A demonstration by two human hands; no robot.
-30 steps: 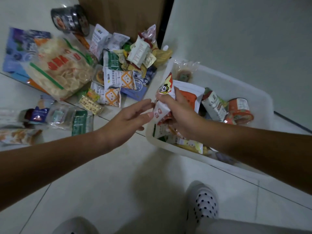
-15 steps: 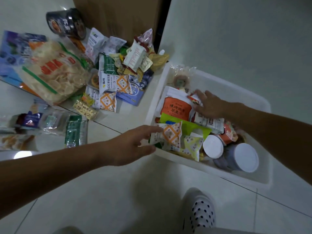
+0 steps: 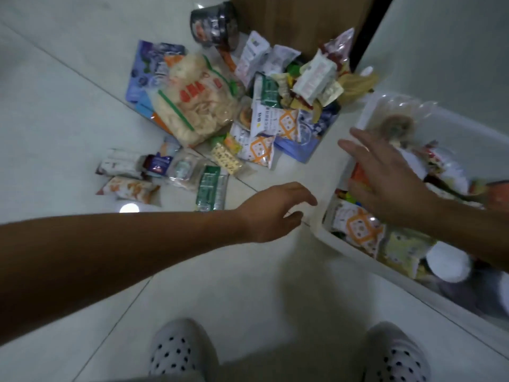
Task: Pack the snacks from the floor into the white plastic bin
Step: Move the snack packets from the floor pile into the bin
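Both hands are empty. The left hand [image 3: 275, 213] hovers low over the pale tiled floor [image 3: 82, 111] with its fingers loosely curled around nothing. The right hand [image 3: 385, 180] is spread flat, fingers straight, above the left edge of the white plastic bin [image 3: 355, 253]. The bin sits to the person's right and already holds a jumble of wrapped packets and white-lidded tubs. The snacks still to be packed lie ahead and to the left of both hands, in a loose heap topped by a big clear bag of pale crisps [image 3: 192, 108] and a black round cup [image 3: 213, 26]. Nearest the left hand is a flat green foil packet [image 3: 210, 188], just beyond and to the left of its knuckles. Its long axis runs roughly away from the person, so a grasp across its narrow width looks the easier one. The right hand's fingertips point towards the white packets with orange lattice print [image 3: 260, 150] at the heap's near edge, across a bare strip of floor. By position, the left hand is better placed for the green packet and the row of small wrappers beyond it, and the right for the lattice-print packets.
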